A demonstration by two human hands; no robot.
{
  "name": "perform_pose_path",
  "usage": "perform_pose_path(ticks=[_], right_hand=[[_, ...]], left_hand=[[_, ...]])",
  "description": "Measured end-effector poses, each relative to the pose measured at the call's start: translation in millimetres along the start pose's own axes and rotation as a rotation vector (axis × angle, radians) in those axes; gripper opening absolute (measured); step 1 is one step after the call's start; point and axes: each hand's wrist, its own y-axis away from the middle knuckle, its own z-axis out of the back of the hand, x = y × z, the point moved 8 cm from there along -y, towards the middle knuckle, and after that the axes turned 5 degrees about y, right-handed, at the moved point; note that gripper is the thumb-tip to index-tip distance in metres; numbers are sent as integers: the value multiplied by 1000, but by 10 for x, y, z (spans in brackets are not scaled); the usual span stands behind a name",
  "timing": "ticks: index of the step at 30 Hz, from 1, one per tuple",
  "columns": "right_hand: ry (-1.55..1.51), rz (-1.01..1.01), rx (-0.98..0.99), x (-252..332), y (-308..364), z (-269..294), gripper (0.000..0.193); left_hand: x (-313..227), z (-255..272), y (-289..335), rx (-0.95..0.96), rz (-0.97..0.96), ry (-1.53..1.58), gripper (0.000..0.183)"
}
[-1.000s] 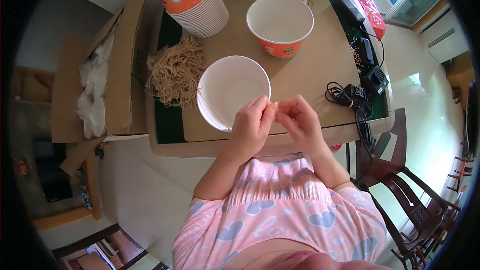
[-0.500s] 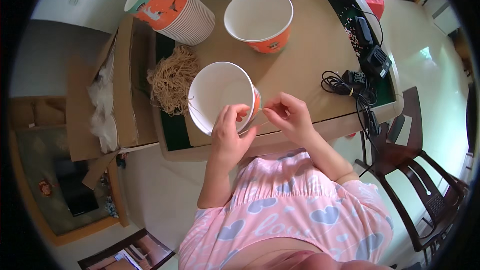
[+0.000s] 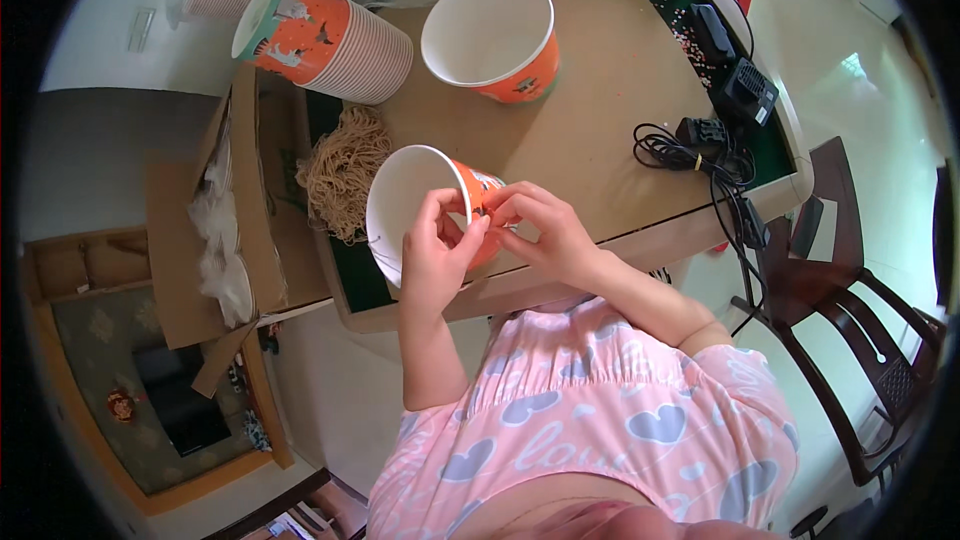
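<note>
A paper bucket (image 3: 398, 180), white inside and orange patterned outside, lies tilted at the table's near edge, its mouth facing left. My left hand (image 3: 435, 245) is closed over its near rim, curled fingers at the opening and thumb on the outer side. Against the outer wall, my right hand (image 3: 545, 235) pinches beside the left thumb; what is between its fingertips is too small to make out. A thin string (image 3: 374, 241) shows at the bucket's left rim. Just beyond lies a tangled bundle of tan strings (image 3: 345, 175).
Another paper bucket (image 3: 490, 30) stands upright farther back. Nested buckets (image 3: 330, 45) lie at the far left, above an open cardboard box (image 3: 245, 200). Black cables and adapters (image 3: 690, 150) rest along the table's right side, near a dark wooden chair (image 3: 820, 270).
My right hand has moved left to meet the left hand at the bucket's wall. The bucket has turned, showing more of its orange side. The whole view has shifted slightly.
</note>
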Motion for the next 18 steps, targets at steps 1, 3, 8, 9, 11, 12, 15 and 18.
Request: perform_pose_path(ticks=[1, 3, 8, 9, 11, 12, 15, 18], right_hand=[[-10, -8, -3, -11, 3, -2, 13], [-18, -17, -8, -16, -4, 16, 13], [59, 75, -118, 119, -31, 119, 16], [60, 77, -119, 129, -40, 126, 16], [129, 179, -137, 223, -35, 145, 17], [129, 180, -138, 213, -29, 158, 17], [177, 168, -99, 170, -14, 164, 16], [203, 116, -105, 111, -48, 196, 16]], left_hand=[[3, -11, -5, 3, -1, 0, 20], [-22, 14, -13, -51, -48, -121, 17], [-12, -36, -62, -58, -52, -112, 15], [-7, -47, -71, -58, -47, -129, 14], [3, -74, -78, -54, -53, -138, 15], [3, -85, -82, -51, -57, -146, 15], [-16, -98, -79, -48, -56, -167, 15], [-7, -142, -74, -8, -41, -191, 17]])
